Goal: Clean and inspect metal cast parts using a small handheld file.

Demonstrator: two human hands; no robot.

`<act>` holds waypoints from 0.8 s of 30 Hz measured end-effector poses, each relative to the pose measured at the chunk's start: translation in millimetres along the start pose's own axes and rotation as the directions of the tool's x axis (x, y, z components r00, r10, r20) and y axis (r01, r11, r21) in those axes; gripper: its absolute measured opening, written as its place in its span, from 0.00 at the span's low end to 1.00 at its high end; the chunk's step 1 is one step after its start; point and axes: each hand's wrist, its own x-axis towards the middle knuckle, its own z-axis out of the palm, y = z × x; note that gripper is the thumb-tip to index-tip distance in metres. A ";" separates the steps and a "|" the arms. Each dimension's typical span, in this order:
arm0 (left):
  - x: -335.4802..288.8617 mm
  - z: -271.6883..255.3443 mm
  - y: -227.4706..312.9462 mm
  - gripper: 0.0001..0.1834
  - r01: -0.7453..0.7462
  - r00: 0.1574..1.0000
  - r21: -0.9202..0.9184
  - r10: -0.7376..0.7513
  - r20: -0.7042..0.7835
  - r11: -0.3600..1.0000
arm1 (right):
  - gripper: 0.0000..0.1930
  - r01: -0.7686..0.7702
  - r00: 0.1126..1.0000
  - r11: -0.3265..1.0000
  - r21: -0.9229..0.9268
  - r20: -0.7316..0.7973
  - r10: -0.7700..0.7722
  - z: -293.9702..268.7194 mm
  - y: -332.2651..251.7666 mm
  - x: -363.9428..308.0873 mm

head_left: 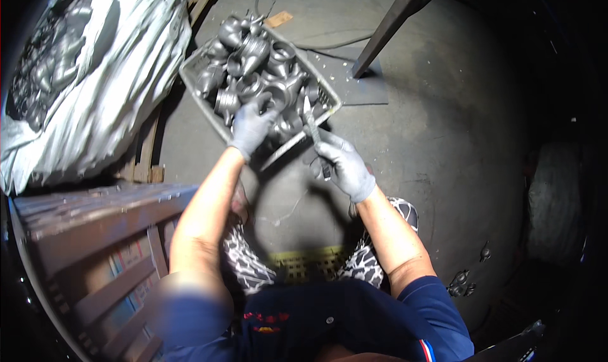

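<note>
My left hand (253, 126), in a grey glove, reaches over the near side of a pale plastic crate (209, 119). Its fingers are closed on the rim of a dark grey hollow fitting (277, 97) among the others heaped there. My right hand (345, 162), gloved as well, grips a knife (311, 123) just outside the crate's near right corner. The light-coloured blade points away from me, over the crate's edge. Several shiny dark grey fittings (254, 50) with round openings and ridged collars fill the crate. My left fingertips are partly hidden by the fitting.
A large white sack (136, 77) of similar dark parts stands at the left. Below it is a brown slatted frame (95, 226). A dark metal leg (392, 30) rises beyond the crate at right. Loose dark pieces (461, 283) lie on the floor (437, 147) at lower right.
</note>
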 end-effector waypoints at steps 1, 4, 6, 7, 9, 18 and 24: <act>8.6 12.5 -5.6 0.26 0.063 0.998 0.000 -0.063 0.020 0.998 | 0.22 0.003 1.000 0.999 -0.054 -0.007 -0.004 5.8 -9.4 7.0; 19.6 55.8 -24.7 0.31 0.229 0.973 -0.012 -0.230 -0.034 0.973 | 0.20 0.047 0.999 0.999 -0.007 0.005 -0.047 4.6 -11.8 22.3; 23.8 72.3 -10.0 0.34 0.305 0.947 0.152 -0.283 -0.155 0.940 | 0.22 0.080 0.997 0.997 -0.015 -0.011 -0.080 0.7 -14.3 21.9; 26.6 78.4 -19.3 0.35 0.295 0.950 0.224 -0.259 -0.174 0.929 | 0.22 0.087 0.996 0.996 -0.011 -0.015 -0.087 -0.4 -14.3 21.6; 32.5 76.7 -14.0 0.34 0.322 0.943 0.256 -0.286 -0.167 0.911 | 0.22 0.118 0.993 0.993 -0.010 -0.007 -0.118 -1.8 -12.9 19.1; 25.7 56.9 -40.4 0.11 0.255 0.936 -0.485 -0.340 -0.095 0.836 | 0.16 0.131 0.991 0.975 0.181 -0.032 -0.127 -9.4 5.6 17.5; -43.3 -36.7 80.9 0.16 0.267 0.947 -0.774 -0.304 0.101 0.574 | 0.21 -0.011 0.997 0.979 0.203 -0.072 0.026 -11.7 14.9 21.1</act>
